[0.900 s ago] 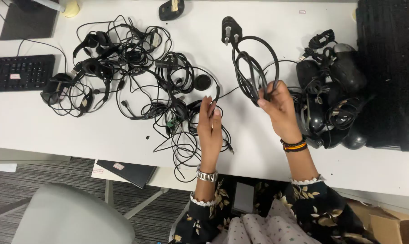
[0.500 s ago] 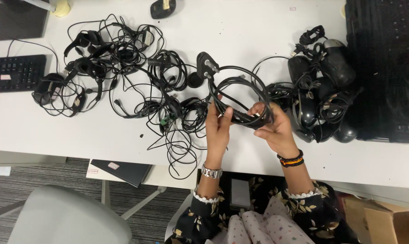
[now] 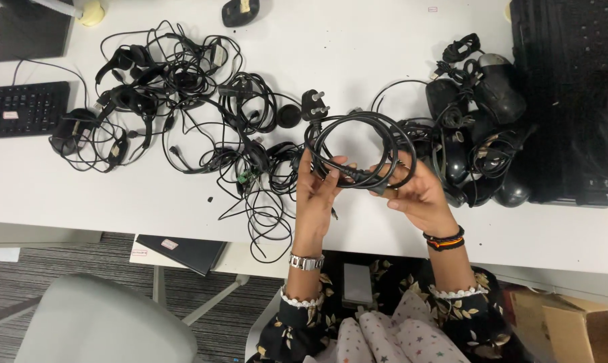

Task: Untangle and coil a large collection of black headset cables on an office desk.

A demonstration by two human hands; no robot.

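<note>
Holding a coiled black power cable (image 3: 357, 144) between both hands, we keep it raised just above the white surface (image 3: 384, 54). Our left hand (image 3: 320, 188) closes its fingers on the near left arc of the coil; our right hand (image 3: 418, 195) is clamped on the near right arc, so the loops stand between and just beyond the two hands. The cable's three-pin plug (image 3: 315, 104) juts from the coil's far left edge. To the left lies a tangle of black headsets and cords (image 3: 176, 101); to the right, a heap of black computer mice (image 3: 478, 128), beside a black keyboard (image 3: 569, 101).
</note>
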